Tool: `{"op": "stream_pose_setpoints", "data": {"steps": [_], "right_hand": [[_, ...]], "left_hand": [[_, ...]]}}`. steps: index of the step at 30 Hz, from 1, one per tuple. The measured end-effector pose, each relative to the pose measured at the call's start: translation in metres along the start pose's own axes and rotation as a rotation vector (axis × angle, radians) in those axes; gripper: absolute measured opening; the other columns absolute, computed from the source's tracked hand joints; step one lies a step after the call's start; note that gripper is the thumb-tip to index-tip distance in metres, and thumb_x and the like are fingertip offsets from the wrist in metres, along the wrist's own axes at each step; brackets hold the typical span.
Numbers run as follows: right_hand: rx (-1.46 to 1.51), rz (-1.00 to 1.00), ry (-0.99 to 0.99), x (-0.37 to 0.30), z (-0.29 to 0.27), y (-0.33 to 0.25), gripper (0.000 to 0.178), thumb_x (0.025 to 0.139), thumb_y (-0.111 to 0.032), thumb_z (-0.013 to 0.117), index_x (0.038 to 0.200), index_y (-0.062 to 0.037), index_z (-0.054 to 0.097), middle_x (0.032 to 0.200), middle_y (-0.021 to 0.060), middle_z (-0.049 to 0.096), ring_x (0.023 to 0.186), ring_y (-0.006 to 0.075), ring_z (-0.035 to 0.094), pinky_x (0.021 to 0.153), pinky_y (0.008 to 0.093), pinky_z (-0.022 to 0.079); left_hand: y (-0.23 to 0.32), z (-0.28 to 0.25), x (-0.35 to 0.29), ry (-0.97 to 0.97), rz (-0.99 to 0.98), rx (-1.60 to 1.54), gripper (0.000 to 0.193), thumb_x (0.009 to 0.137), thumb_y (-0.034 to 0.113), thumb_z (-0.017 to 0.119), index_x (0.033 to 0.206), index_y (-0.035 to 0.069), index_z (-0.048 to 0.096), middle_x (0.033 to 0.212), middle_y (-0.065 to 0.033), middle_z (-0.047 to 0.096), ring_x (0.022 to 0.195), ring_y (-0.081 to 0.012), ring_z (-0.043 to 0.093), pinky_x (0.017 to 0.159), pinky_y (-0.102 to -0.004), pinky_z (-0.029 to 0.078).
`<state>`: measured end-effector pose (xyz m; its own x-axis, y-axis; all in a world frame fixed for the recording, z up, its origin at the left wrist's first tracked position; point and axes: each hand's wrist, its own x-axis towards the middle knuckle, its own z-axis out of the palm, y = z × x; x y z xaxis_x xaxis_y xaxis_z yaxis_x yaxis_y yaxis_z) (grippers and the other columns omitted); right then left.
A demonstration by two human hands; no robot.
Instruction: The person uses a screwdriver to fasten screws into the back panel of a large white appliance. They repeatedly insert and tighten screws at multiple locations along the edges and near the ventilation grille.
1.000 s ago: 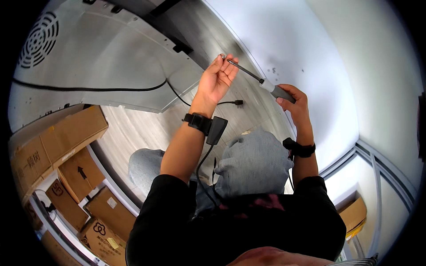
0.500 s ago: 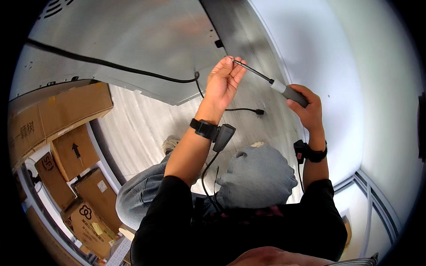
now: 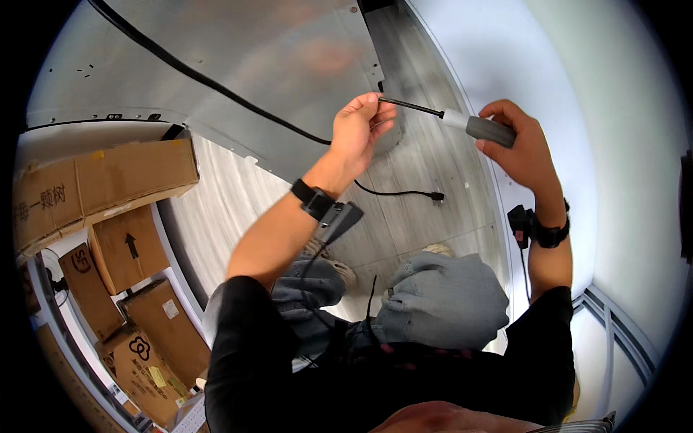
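A screwdriver with a grey handle and a thin dark shaft (image 3: 411, 106) lies almost level above the floor, its tip pointing left. My right hand (image 3: 525, 144) grips the end of the handle between thumb and fingers. At the tip, the thumb and forefinger of my left hand (image 3: 359, 126) are pinched together; whatever small thing may be between them is hidden. Beyond my left hand stands a large grey metal panel (image 3: 238, 65), with a black cable (image 3: 209, 83) running across it. The cable's plug end (image 3: 437, 196) rests on the floor below my hands.
A white wall or panel (image 3: 534, 65) rises close on my right. Cardboard boxes (image 3: 137, 173) are stacked on the left, several on a metal-framed shelf (image 3: 54, 317). Pale wood-look floor (image 3: 404, 224) shows between my knees and the metal panel.
My view has shifted, and the metal panel shows lower and more to the right. My right hand has moved up and right, bringing the screwdriver nearer level. The left hand still pinches at its tip.
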<state>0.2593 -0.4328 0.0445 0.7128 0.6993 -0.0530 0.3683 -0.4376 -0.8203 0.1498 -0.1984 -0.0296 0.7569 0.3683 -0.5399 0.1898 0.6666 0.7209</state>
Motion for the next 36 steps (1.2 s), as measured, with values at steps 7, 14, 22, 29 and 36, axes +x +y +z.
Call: {"op": "stream_pose_setpoints", "data": {"steps": [7, 14, 22, 29, 36], "right_hand": [[-0.027, 0.089, -0.070, 0.012, 0.017, -0.029, 0.027, 0.074, -0.015, 0.069, 0.097, -0.0064, 0.056, 0.070, 0.0056, 0.059, 0.064, 0.0165, 0.055, 0.059, 0.0301, 0.042], [0.017, 0.137, 0.054, -0.007, 0.061, -0.022, 0.030, 0.076, -0.014, 0.068, 0.102, -0.0058, 0.055, 0.080, 0.0082, 0.063, 0.067, 0.0145, 0.057, 0.062, 0.0286, 0.044], [0.085, 0.179, 0.157, -0.009, 0.087, -0.025, 0.033, 0.075, -0.013, 0.068, 0.104, -0.0060, 0.056, 0.086, 0.0085, 0.064, 0.076, 0.0150, 0.059, 0.071, 0.0293, 0.045], [0.232, 0.252, 0.298, -0.008, 0.121, -0.017, 0.030, 0.075, -0.016, 0.068, 0.101, -0.0065, 0.056, 0.081, 0.0078, 0.065, 0.067, 0.0131, 0.058, 0.063, 0.0289, 0.043], [0.507, 0.261, 0.436, -0.010, 0.161, 0.002, 0.028, 0.074, -0.009, 0.068, 0.099, -0.0041, 0.055, 0.080, 0.0074, 0.065, 0.068, 0.0107, 0.057, 0.063, 0.0252, 0.043]], "left_hand": [[0.017, -0.029, 0.014, 0.089, -0.034, 0.308, 0.012, 0.095, 0.018, 0.050, 0.101, 0.010, 0.058, 0.097, -0.0004, 0.061, 0.097, -0.0130, 0.053, 0.086, -0.0323, 0.038], [0.014, -0.045, 0.028, 0.040, 0.069, 0.344, 0.011, 0.091, 0.017, 0.055, 0.094, 0.012, 0.064, 0.096, 0.0031, 0.062, 0.094, -0.0096, 0.051, 0.083, -0.0300, 0.033], [0.016, -0.054, 0.047, -0.041, 0.154, 0.317, 0.013, 0.091, 0.016, 0.053, 0.088, 0.013, 0.066, 0.095, 0.0053, 0.063, 0.088, -0.0073, 0.049, 0.078, -0.0265, 0.032], [0.017, -0.058, 0.072, -0.068, 0.291, 0.313, 0.012, 0.092, 0.021, 0.053, 0.090, 0.014, 0.062, 0.105, 0.0012, 0.067, 0.091, -0.0066, 0.048, 0.082, -0.0271, 0.029], [0.019, -0.051, 0.079, 0.015, 0.251, 0.335, 0.014, 0.092, 0.024, 0.052, 0.091, 0.015, 0.063, 0.106, 0.0034, 0.063, 0.095, -0.0103, 0.044, 0.088, -0.0318, 0.026]]}}
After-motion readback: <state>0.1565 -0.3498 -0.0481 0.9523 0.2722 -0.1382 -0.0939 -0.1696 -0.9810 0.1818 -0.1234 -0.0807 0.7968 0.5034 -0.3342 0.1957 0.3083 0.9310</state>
